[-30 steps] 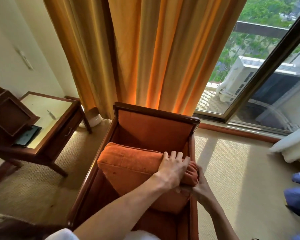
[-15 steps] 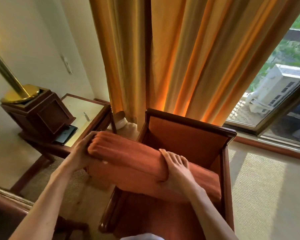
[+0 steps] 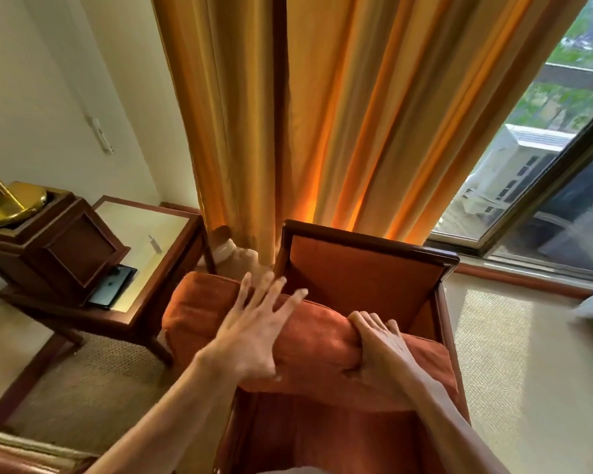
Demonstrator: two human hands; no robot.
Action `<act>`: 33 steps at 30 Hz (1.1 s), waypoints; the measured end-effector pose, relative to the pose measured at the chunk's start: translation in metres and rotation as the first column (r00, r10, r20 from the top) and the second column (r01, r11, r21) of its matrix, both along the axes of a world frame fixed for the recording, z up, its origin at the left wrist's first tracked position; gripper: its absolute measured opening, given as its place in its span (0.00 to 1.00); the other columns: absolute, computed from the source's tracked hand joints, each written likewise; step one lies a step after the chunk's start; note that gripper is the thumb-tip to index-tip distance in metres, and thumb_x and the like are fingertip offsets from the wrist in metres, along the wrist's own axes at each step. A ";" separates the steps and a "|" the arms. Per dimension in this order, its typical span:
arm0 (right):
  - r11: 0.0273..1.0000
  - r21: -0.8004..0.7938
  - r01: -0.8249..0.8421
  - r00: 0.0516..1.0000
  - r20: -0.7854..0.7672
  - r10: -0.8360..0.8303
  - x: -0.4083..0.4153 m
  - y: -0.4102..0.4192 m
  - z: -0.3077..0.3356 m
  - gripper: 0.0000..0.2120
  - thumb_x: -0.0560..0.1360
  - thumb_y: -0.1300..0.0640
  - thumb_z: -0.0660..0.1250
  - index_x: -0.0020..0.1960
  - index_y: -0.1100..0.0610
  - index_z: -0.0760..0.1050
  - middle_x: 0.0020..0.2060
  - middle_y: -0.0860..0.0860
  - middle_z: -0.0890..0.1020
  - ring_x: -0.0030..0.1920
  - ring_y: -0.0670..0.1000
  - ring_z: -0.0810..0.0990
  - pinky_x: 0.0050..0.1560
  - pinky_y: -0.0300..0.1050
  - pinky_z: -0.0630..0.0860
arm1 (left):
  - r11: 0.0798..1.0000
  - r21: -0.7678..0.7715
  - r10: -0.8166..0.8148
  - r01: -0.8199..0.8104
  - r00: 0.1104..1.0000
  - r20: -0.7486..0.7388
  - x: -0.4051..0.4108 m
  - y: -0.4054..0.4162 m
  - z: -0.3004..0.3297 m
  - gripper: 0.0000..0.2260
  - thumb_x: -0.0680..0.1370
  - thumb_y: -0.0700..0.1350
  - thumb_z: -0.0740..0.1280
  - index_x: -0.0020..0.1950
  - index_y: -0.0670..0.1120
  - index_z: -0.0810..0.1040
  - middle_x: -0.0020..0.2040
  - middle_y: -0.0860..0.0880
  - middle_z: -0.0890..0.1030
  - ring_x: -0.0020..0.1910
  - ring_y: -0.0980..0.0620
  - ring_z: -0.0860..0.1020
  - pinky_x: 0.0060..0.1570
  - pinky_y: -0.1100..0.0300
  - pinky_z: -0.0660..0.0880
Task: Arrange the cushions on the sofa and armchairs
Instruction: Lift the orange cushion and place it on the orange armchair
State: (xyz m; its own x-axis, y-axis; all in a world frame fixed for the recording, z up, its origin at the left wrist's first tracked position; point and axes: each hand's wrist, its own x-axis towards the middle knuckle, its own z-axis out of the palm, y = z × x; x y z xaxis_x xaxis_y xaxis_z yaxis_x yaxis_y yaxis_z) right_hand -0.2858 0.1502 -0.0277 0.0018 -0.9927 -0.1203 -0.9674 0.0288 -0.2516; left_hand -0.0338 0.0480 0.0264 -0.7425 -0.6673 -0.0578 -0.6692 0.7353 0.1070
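An orange cushion [image 3: 199,309] lies across the armchair [image 3: 367,248], its left end sticking out past the chair's left arm. The armchair has a dark wooden frame and orange upholstery. My right hand [image 3: 379,350] grips the cushion's top edge near its right half, fingers curled into the fabric. My left hand [image 3: 254,333] is spread flat, fingers apart, over the middle of the cushion's top; whether it touches the fabric is unclear because of blur.
A wooden side table [image 3: 144,227] stands left of the chair with a dark wooden box [image 3: 65,248], a brass lamp base [image 3: 11,203] and a phone [image 3: 112,285]. Orange curtains [image 3: 339,114] hang behind. A window [image 3: 534,186] is at right. Carpet lies around.
My left hand has let go of the cushion's left end and moved right, opening flat over its middle. The cushion has shifted slightly right toward the chair. My right hand keeps its grip.
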 end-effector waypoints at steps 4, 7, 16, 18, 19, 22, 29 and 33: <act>0.997 0.039 0.062 0.994 0.092 -0.065 -0.012 0.000 0.009 0.40 0.61 0.39 0.77 0.66 0.46 0.61 0.60 0.40 0.70 0.61 0.46 0.67 0.65 0.53 0.63 | 0.997 -0.031 -0.067 0.067 0.998 0.003 -0.032 -0.010 -0.012 0.50 0.65 0.64 0.78 0.79 0.58 0.55 0.73 0.49 0.69 0.74 0.45 0.63 0.76 0.41 0.45; 0.994 0.001 0.105 0.985 0.136 -0.104 -0.037 -0.005 0.028 0.36 0.62 0.42 0.79 0.62 0.45 0.64 0.52 0.36 0.67 0.51 0.41 0.64 0.63 0.51 0.64 | 0.990 -0.049 -0.132 0.129 0.989 -0.066 -0.057 -0.031 -0.003 0.47 0.64 0.65 0.78 0.78 0.58 0.60 0.69 0.52 0.72 0.71 0.48 0.67 0.75 0.42 0.52; 0.978 -0.141 0.153 0.988 -0.003 -0.155 -0.151 -0.053 0.061 0.32 0.62 0.41 0.78 0.60 0.46 0.67 0.57 0.43 0.73 0.60 0.48 0.69 0.66 0.53 0.64 | 0.988 -0.002 -0.150 0.153 0.964 -0.221 -0.170 -0.098 -0.006 0.42 0.65 0.65 0.77 0.76 0.58 0.66 0.63 0.53 0.76 0.64 0.50 0.70 0.69 0.47 0.59; 0.972 -0.126 0.199 0.980 0.006 -0.200 -0.184 -0.064 0.052 0.34 0.61 0.42 0.78 0.62 0.47 0.68 0.59 0.45 0.73 0.61 0.49 0.69 0.63 0.51 0.65 | 0.986 0.011 -0.157 0.163 0.963 -0.218 -0.206 -0.108 -0.018 0.41 0.66 0.64 0.77 0.76 0.58 0.66 0.62 0.52 0.76 0.62 0.50 0.70 0.67 0.49 0.60; 0.968 -0.118 0.220 0.975 0.018 -0.219 -0.196 -0.071 0.045 0.35 0.60 0.42 0.78 0.62 0.47 0.68 0.60 0.45 0.72 0.62 0.50 0.68 0.62 0.50 0.64 | 0.987 0.024 -0.152 0.161 0.965 -0.213 -0.220 -0.115 -0.026 0.41 0.66 0.63 0.77 0.76 0.58 0.66 0.62 0.52 0.76 0.62 0.50 0.70 0.67 0.49 0.60; 0.968 -0.080 0.238 0.971 0.022 -0.237 -0.218 -0.110 0.012 0.36 0.62 0.44 0.76 0.66 0.48 0.66 0.60 0.48 0.71 0.63 0.52 0.67 0.63 0.50 0.61 | 0.991 0.093 -0.073 0.092 0.978 -0.195 -0.246 -0.153 -0.062 0.42 0.66 0.61 0.78 0.77 0.60 0.65 0.63 0.53 0.75 0.65 0.49 0.70 0.71 0.49 0.58; 0.958 0.136 0.252 0.966 -0.086 -0.242 -0.270 -0.184 -0.156 0.49 0.67 0.46 0.74 0.78 0.50 0.49 0.75 0.52 0.60 0.76 0.55 0.55 0.77 0.52 0.47 | 0.964 0.263 0.030 -0.034 0.999 0.020 -0.290 -0.221 -0.210 0.48 0.67 0.60 0.78 0.79 0.62 0.54 0.74 0.52 0.65 0.76 0.48 0.61 0.78 0.48 0.48; 0.959 0.083 0.271 0.958 -0.122 -0.260 -0.289 -0.199 -0.203 0.55 0.62 0.42 0.79 0.78 0.49 0.48 0.72 0.53 0.60 0.75 0.56 0.57 0.76 0.55 0.48 | 0.983 0.175 0.054 -0.056 0.998 0.018 -0.308 -0.244 -0.256 0.50 0.64 0.62 0.78 0.78 0.63 0.51 0.73 0.51 0.63 0.75 0.47 0.59 0.78 0.47 0.47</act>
